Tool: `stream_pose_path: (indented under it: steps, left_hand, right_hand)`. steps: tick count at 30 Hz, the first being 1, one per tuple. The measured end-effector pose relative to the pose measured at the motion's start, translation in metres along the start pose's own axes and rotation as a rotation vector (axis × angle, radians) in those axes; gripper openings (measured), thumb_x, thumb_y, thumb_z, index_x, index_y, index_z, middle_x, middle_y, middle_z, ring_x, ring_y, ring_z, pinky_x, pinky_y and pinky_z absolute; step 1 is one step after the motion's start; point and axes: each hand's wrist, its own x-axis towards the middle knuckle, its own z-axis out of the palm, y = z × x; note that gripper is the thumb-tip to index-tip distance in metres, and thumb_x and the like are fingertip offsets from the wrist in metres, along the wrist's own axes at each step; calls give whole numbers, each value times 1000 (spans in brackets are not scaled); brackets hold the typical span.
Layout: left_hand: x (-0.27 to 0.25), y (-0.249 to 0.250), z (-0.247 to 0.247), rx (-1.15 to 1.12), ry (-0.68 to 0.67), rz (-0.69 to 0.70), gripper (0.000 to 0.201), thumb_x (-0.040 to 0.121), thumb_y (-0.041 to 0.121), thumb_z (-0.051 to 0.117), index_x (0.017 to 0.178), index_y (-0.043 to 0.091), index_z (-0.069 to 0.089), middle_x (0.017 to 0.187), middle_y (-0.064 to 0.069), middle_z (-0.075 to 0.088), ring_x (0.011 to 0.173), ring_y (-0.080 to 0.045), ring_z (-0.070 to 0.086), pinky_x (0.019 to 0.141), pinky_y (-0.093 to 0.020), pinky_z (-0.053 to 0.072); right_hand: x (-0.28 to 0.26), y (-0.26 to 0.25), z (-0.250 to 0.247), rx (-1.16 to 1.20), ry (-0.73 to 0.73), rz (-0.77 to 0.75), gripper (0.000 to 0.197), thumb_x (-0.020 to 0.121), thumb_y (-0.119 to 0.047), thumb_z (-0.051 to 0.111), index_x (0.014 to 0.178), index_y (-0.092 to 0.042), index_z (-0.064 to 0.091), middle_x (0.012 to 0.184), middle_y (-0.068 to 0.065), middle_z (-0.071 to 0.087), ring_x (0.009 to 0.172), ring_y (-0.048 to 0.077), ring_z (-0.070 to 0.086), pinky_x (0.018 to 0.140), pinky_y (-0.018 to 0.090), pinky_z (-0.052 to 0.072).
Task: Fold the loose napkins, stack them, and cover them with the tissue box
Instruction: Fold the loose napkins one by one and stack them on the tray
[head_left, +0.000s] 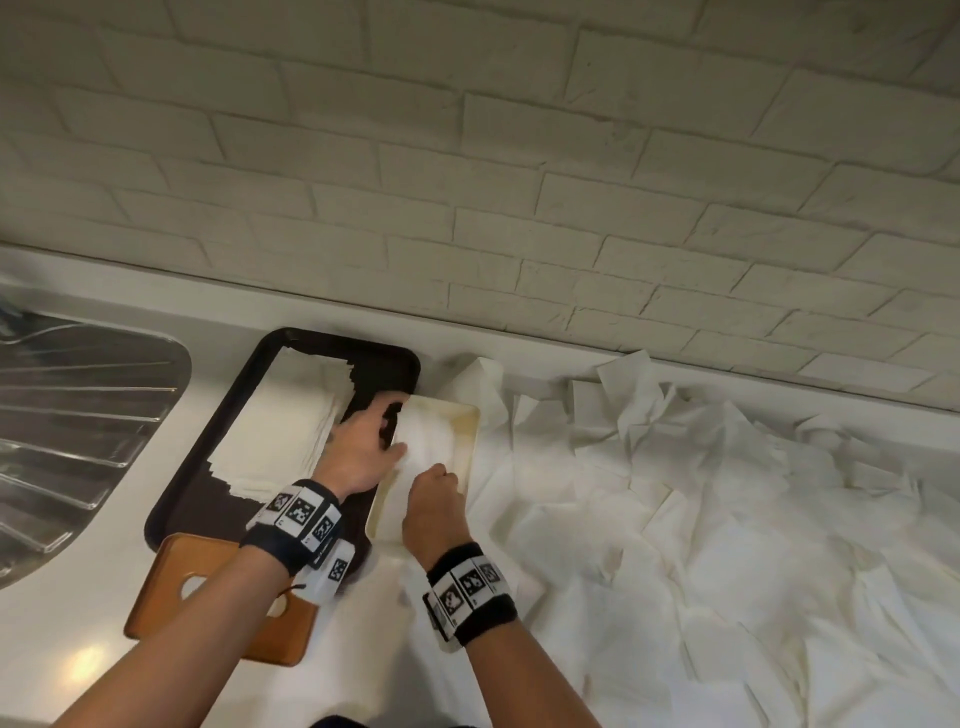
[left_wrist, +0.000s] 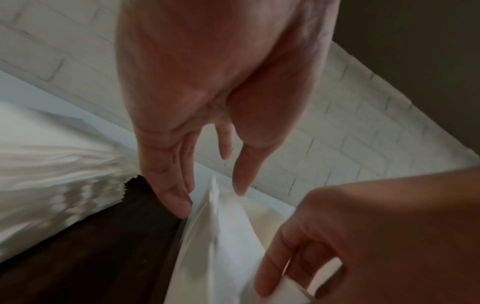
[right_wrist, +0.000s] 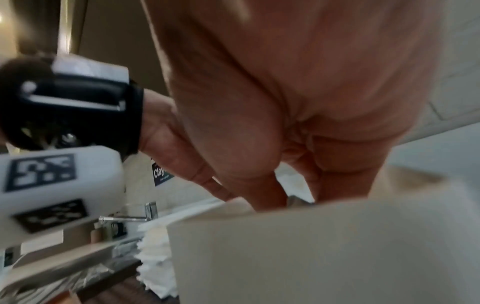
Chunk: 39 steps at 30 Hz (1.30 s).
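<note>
- A napkin (head_left: 434, 441) is being folded over the cream tray (head_left: 470, 457), beside the stack (head_left: 280, 421) on the dark tray (head_left: 182, 483);
- the left hand (head_left: 363, 447) pins it with straight fingers; the right hand (head_left: 434, 499) pinches its edge;
- a pressed crease is judged next.

soft paper napkins (head_left: 727, 493), glossy metal drainboard (head_left: 78, 415), smooth wooden board (head_left: 171, 587), rough brick wall (head_left: 467, 156).

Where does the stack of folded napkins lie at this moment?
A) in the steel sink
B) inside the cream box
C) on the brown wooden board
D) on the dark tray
D: the head view shows the stack of folded napkins resting on the dark tray.
</note>
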Motion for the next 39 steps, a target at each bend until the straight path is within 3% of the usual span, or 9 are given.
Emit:
stream_pose_path:
  steps: [5,12,15,19,22,25,30,35,39]
  left_hand:
    - [-6,-3,16,251,-74,9,56,98,18,72,149,37,56,142,-8,51,133,-31,55,114,-47,47]
    - [5,6,33,671,-237,34,67,103,43,66,161,51,34,166,-16,20,143,-42,42,118,-56,42]
    - [4,12,33,815,-208,38,74,97,49,73,160,50,35,174,-21,1,149,-45,35,119,-55,40]
    - [3,24,35,922,-53,300,48,99,33,68,145,28,58,162,-15,32,140,-38,42,110,-46,50]
    - [9,38,43,859,-214,424,38,104,30,59,141,17,62,143,-6,48,131,-28,52,103,-41,53]
    - [15,45,53,928,-428,310,54,101,43,65,147,17,54,146,-10,46,131,-34,53,103,-48,50]
    - [19,51,61,926,-553,307,58,103,39,67,157,26,51,162,-6,39,140,-34,51,111,-49,48]
    - [17,42,56,913,-607,284,70,102,30,68,164,24,36,175,-5,24,153,-32,39,119,-52,42]
    - [3,62,39,738,-305,427,48,109,29,54,155,20,45,165,-7,40,139,-32,53,109,-47,50]
  right_hand:
    - [1,1,3,-189,-98,-40,32,108,-14,56,136,3,54,135,21,57,123,31,60,108,36,52]
    - [-10,-1,-19,-86,-109,-75,35,108,-7,58,142,-5,57,135,18,59,125,33,61,107,39,52]
    - [-11,17,-49,71,48,9,30,110,-25,55,139,-17,55,124,11,65,112,29,68,99,39,58]
    - [5,86,-78,33,270,141,16,108,-29,49,118,-19,57,108,7,71,99,30,71,89,47,61]
    - [10,149,-70,-45,76,269,35,107,-43,59,132,-18,55,131,10,63,122,33,63,102,46,54]
    - [5,190,-50,-84,-88,284,58,96,-58,72,140,-25,55,135,5,57,132,31,53,107,45,49]
    - [0,216,-36,68,81,254,17,97,-32,76,89,-35,61,103,-4,66,98,21,68,92,44,59]
    - [-7,212,-37,39,52,163,22,99,-41,69,109,-31,52,114,-11,64,110,20,64,92,42,51]
    - [-11,202,-51,18,-65,117,26,93,-41,78,109,-32,60,105,-14,72,100,15,68,97,41,53]
